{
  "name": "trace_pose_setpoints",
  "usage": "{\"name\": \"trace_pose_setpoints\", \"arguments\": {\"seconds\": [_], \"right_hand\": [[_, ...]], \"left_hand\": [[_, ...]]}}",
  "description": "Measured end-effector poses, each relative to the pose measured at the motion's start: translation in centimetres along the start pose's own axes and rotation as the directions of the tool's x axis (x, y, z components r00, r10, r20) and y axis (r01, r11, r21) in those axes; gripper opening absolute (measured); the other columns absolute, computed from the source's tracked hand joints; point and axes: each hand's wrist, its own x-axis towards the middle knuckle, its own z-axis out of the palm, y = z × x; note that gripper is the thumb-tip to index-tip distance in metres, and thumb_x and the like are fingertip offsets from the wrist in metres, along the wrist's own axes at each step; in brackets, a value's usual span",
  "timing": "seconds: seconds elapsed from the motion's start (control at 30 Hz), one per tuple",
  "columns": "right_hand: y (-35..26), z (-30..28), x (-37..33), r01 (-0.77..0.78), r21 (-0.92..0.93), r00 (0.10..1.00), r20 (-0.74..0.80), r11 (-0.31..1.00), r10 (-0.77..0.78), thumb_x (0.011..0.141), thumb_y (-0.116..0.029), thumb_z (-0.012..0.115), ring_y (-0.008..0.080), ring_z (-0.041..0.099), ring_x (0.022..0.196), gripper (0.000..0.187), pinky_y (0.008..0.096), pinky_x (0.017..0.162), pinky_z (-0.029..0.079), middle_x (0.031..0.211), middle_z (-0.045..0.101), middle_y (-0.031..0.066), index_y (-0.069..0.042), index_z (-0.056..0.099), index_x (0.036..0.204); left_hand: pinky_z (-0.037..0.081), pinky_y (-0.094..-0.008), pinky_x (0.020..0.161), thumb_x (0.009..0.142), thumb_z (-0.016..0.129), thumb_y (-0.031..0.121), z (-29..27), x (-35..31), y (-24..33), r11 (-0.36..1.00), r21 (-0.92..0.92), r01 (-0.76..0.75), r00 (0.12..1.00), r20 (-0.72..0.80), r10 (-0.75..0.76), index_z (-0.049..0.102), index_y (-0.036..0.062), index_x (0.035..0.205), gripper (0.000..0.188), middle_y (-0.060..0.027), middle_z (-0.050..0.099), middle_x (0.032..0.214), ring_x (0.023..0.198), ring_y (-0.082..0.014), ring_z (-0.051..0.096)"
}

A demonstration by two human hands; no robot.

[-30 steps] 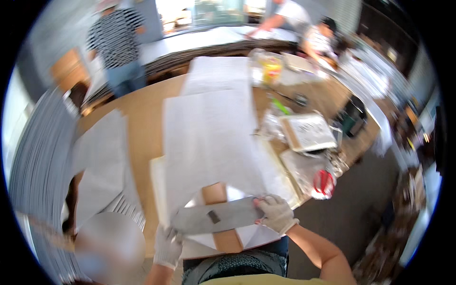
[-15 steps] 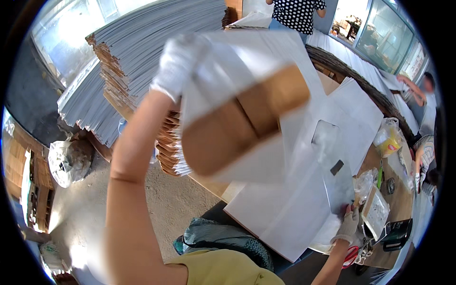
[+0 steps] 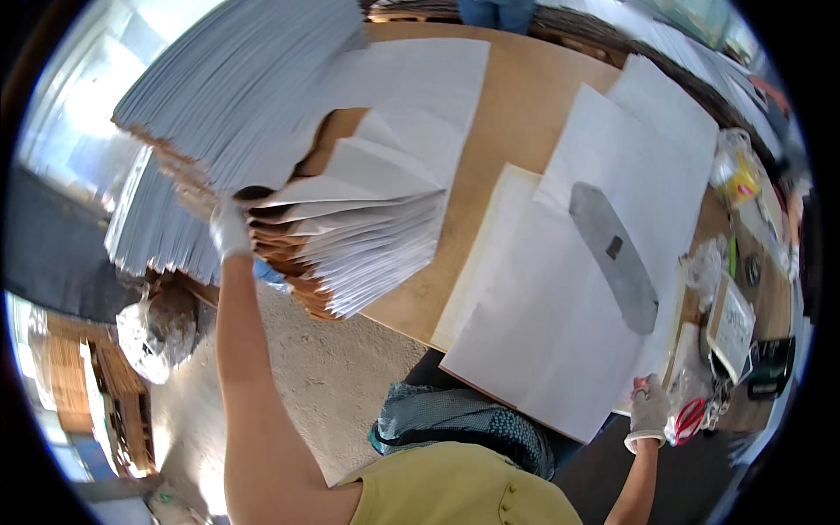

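Note:
My left hand (image 3: 229, 229), in a white glove, is at the left end of a fanned pile of folded paper pieces (image 3: 376, 236), white outside and brown inside. Its fingers are blurred beside the curled end of the top piece. Far to the right, my gloved right hand (image 3: 649, 409) rests by the lower right corner of a stack of white sheets (image 3: 525, 350), fingers drawn together and curled; whatever they may hold is hidden. On those sheets lies a long grey flat plate (image 3: 599, 219) with rounded ends and a small dark block (image 3: 615, 248) at its middle.
A tall stack of grey-white sheets (image 3: 245, 79) rises at the back left. Red-handled scissors (image 3: 690, 420), a framed white panel (image 3: 730, 328) and plastic bags (image 3: 705, 267) crowd the table's right side. A person's legs (image 3: 497, 13) show beyond the far edge.
My left hand has swung down and left; the brown-and-white folded piece it held up now lies on the pile. The grey plate is uncovered. My right hand stays near the sheets' corner.

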Motion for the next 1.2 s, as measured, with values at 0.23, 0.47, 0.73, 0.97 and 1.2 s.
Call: {"name": "trace_pose_setpoints", "arguments": {"seconds": [0.23,0.47,0.73,0.97,1.2], "right_hand": [[5.2,3.6,-5.9,-0.509,0.331,0.815,0.482,0.795,0.321,0.1,-0.036,0.066,0.0264,0.072,0.081,0.038,0.0417,0.07,0.062,0.101,0.071,0.015,-0.002,0.066,0.117],[-5.5,0.8,-5.8,-0.332,-0.086,0.891,0.298,0.939,0.342,0.099,-0.04,0.062,0.0306,0.073,0.091,0.044,0.0417,0.084,0.056,0.094,0.074,0.0215,0.0,0.074,0.114],[-7.6,2.4,1.6,0.163,0.073,0.965,-0.219,0.984,-0.143,0.101,-0.046,0.054,0.0487,0.067,0.083,0.046,0.0541,0.076,0.052,0.084,0.069,0.0253,-0.005,0.076,0.097],[-13.8,-2.5,18.8,0.228,0.023,0.833,-0.523,0.973,-0.183,0.097,-0.041,0.06,0.046,0.067,0.096,0.04,0.0546,0.082,0.052,0.096,0.07,0.0274,-0.004,0.072,0.106],[-14.0,-4.2,27.5,-0.051,-0.112,0.847,-0.532,0.992,-0.017,0.095,-0.039,0.062,0.0445,0.067,0.109,0.038,0.0557,0.094,0.052,0.113,0.069,0.0255,-0.005,0.067,0.111]], "left_hand": [[0.044,-0.0324,0.053,0.1,0.059,0.038,-11.6,-20.2,-10.5,0.666,0.144,0.732,0.669,0.035,-0.742,0.064,0.0096,0.089,0.031,-0.0038,0.061,0.077,0.064,-0.0168,0.057],[0.059,-0.0404,0.072,0.102,0.061,0.033,8.4,-31.7,-0.6,0.489,0.791,0.368,-0.198,0.58,-0.79,0.068,-0.0009,0.115,0.037,-0.0137,0.074,0.101,0.092,-0.0265,0.073],[0.052,-0.0469,0.076,0.1,0.06,0.035,24.3,-31.6,-0.1,0.658,0.386,-0.646,0.362,0.914,-0.181,0.07,0.0071,0.107,0.031,-0.0212,0.07,0.095,0.088,-0.0408,0.069],[0.053,-0.051,0.08,0.099,0.058,0.036,46.6,-27.9,-2.0,0.451,0.185,-0.873,0.307,0.928,0.213,0.07,0.0075,0.108,0.032,-0.0211,0.071,0.1,0.094,-0.0417,0.068],[0.052,-0.0522,0.094,0.097,0.054,0.043,58.5,-28.4,-4.6,0.196,0.208,-0.958,0.194,0.977,-0.089,0.073,0.0084,0.115,0.043,-0.0227,0.069,0.12,0.112,-0.0422,0.067]]}}
